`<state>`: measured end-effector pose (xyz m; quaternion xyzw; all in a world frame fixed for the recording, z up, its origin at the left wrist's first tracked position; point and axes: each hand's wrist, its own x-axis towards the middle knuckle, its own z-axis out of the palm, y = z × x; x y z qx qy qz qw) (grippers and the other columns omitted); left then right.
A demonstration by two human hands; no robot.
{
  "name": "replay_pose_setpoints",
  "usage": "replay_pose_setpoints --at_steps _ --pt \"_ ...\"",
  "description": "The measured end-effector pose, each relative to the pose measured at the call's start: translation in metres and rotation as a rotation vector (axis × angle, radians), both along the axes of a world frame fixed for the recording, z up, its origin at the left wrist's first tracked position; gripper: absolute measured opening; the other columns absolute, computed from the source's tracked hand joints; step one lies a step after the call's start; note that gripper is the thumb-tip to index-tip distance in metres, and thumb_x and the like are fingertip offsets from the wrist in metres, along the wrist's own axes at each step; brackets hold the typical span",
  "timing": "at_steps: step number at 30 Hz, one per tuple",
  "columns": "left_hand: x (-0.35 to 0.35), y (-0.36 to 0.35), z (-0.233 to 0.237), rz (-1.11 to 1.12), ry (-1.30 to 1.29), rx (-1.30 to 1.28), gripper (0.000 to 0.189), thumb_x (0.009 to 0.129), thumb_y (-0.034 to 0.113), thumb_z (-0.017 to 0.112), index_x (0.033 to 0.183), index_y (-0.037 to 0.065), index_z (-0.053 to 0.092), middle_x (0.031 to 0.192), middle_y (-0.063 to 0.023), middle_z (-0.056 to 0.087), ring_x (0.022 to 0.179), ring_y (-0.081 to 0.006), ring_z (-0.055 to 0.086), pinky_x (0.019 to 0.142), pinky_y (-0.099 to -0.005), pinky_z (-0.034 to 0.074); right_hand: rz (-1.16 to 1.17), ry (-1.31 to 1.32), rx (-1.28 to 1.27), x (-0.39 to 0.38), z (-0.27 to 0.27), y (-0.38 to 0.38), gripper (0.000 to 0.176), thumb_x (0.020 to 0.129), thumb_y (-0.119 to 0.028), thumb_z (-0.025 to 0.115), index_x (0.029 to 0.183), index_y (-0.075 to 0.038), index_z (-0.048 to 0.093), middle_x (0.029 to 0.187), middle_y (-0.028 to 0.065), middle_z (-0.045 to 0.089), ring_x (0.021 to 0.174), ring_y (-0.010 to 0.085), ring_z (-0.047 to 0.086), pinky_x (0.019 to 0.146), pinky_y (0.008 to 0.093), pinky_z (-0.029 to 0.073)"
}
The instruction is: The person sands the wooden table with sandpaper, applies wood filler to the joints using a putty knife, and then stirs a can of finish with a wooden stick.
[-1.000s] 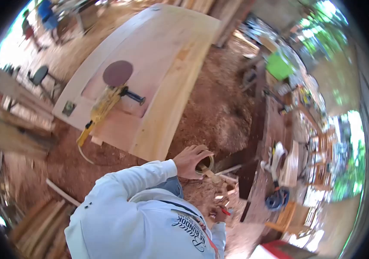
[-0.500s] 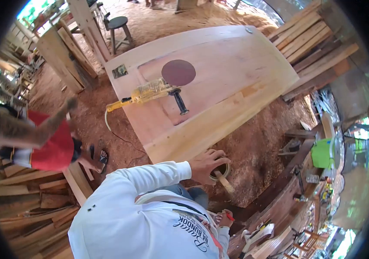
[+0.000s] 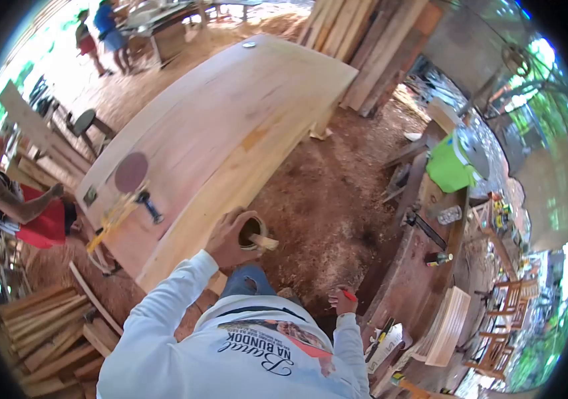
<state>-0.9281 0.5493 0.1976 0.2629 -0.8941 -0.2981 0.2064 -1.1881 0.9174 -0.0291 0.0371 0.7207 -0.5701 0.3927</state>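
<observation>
Beside wooden panel [image 3: 244, 126], your left hand [image 3: 225, 241] has fingers wrapped round open can [image 3: 248, 231] holding wooden stick [image 3: 265, 242]; likely light, stiff: grasp sides below rim. Farther from panel, your right hand [image 3: 342, 304] has fingers curled round red object [image 3: 349, 295].

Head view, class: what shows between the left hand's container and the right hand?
In the head view, the container's jutting wooden stick, then reddish ground below, up to the right hand.

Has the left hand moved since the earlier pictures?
Yes. Against the wooden panel, the left hand appears farther along the long edge, toward the far end; a second ago it was near the closest corner.
</observation>
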Motion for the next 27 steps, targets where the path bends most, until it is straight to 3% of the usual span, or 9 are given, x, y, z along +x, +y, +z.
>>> replay_pose_setpoints --at_steps 4,11,14,17,20,23,24,27 --pt "-0.06 -0.016 0.011 0.037 -0.014 0.037 0.094 0.065 0.032 0.093 0.147 0.013 0.051 0.147 -0.0193 0.051 0.136 -0.0417 0.05 0.115 -0.0513 0.043 0.056 -0.043 -0.03 -0.034 0.003 -0.029 0.025 0.097 -0.019 0.06 0.121 -0.01 0.061 0.09 0.0131 0.074 0.067 0.0217 0.07 0.058 0.0337 0.058" --pt "-0.163 -0.09 -0.011 0.073 -0.006 0.057 0.095 0.064 0.03 0.095 0.145 0.008 0.052 0.147 -0.0191 0.051 0.135 -0.0412 0.05 0.114 -0.0488 0.045 0.031 -0.027 -0.103 -0.116 0.035 -0.13 0.027 0.094 -0.019 0.062 0.118 -0.009 0.066 0.089 0.0108 0.074 0.073 0.0199 0.072 0.064 0.0344 0.058" --pt "-0.219 -0.138 -0.028 0.06 0.053 0.076 0.093 0.063 0.027 0.095 0.144 0.009 0.053 0.144 -0.0188 0.053 0.133 -0.041 0.053 0.111 -0.0483 0.047 0.124 0.171 0.038 -0.189 0.008 -0.164 0.024 0.095 -0.017 0.061 0.117 -0.01 0.067 0.087 0.0093 0.074 0.07 0.0191 0.071 0.061 0.0326 0.057" --pt "-0.282 -0.197 -0.052 0.021 0.088 0.056 0.097 0.058 0.023 0.097 0.143 0.009 0.053 0.144 -0.0193 0.053 0.133 -0.0402 0.053 0.111 -0.0475 0.048 0.045 0.161 0.105 -0.254 0.033 -0.203 0.022 0.095 -0.013 0.062 0.116 -0.012 0.068 0.084 0.0085 0.073 0.065 0.0181 0.069 0.055 0.031 0.054" --pt "-0.342 -0.25 -0.033 -0.047 0.115 0.076 0.092 0.06 0.024 0.097 0.141 0.009 0.055 0.14 -0.0196 0.055 0.128 -0.0417 0.056 0.107 -0.0502 0.049 -0.012 0.241 0.178 -0.317 0.014 -0.226 0.021 0.096 -0.011 0.062 0.116 -0.013 0.069 0.082 0.0082 0.072 0.061 0.0168 0.067 0.05 0.0297 0.051" --pt "-0.397 -0.303 -0.022 -0.105 0.154 0.011 0.092 0.059 0.023 0.098 0.14 0.009 0.055 0.139 -0.0204 0.055 0.127 -0.043 0.056 0.105 -0.0505 0.05 -0.05 0.221 0.258 -0.36 0.043 -0.258 0.019 0.095 -0.008 0.063 0.112 -0.01 0.072 0.09 0.0083 0.074 0.072 0.0172 0.072 0.066 0.0344 0.062" --pt "-0.413 -0.32 -0.019 -0.104 0.151 -0.003 0.093 0.059 0.023 0.098 0.14 0.009 0.054 0.139 -0.0207 0.055 0.126 -0.0434 0.056 0.105 -0.0506 0.05 -0.044 0.359 0.264 -0.38 -0.002 -0.25 0.018 0.094 -0.008 0.066 0.111 -0.009 0.072 0.088 0.0078 0.074 0.068 0.0151 0.07 0.063 0.033 0.06" --pt "-0.462 -0.356 -0.02 -0.095 0.159 -0.015 0.093 0.059 0.022 0.098 0.14 0.009 0.054 0.139 -0.0211 0.055 0.126 -0.0443 0.056 0.105 -0.0507 0.05 -0.129 0.247 0.169 -0.405 0.022 -0.284 0.018 0.096 -0.006 0.06 0.112 -0.01 0.068 0.078 0.0096 0.07 0.058 0.0147 0.062 0.048 0.0293 0.049"
